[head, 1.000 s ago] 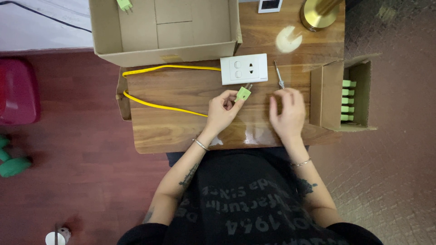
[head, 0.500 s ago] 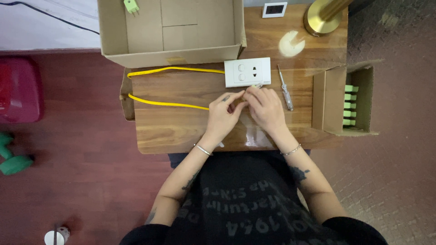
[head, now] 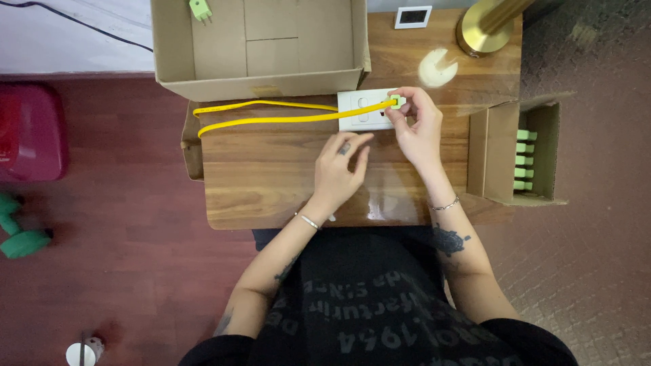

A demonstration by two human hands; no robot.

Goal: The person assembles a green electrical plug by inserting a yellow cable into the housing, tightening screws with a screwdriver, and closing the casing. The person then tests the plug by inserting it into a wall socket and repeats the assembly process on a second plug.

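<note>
My right hand [head: 417, 125] pinches a small green plug [head: 397, 102] at the end of a yellow cable [head: 271, 119], holding it over the right part of a white wall socket plate [head: 361, 110] lying on the wooden table [head: 271, 183]. The cable runs left across the table and loops back along the box's front. My left hand [head: 339, 169] rests flat on the table just below the socket plate, fingers apart, holding nothing.
A large open cardboard box [head: 261, 44] with one green plug [head: 199, 9] inside stands at the back. A smaller box [head: 505, 152] holding several green plugs sits at the right. A brass lamp base [head: 483, 30], a white disc [head: 434, 69] and a small framed device [head: 412, 16] are behind.
My right hand took the green plug and carried it up and right onto the socket plate, drawing the yellow cable taut. My left hand let go and lowered to the table.
</note>
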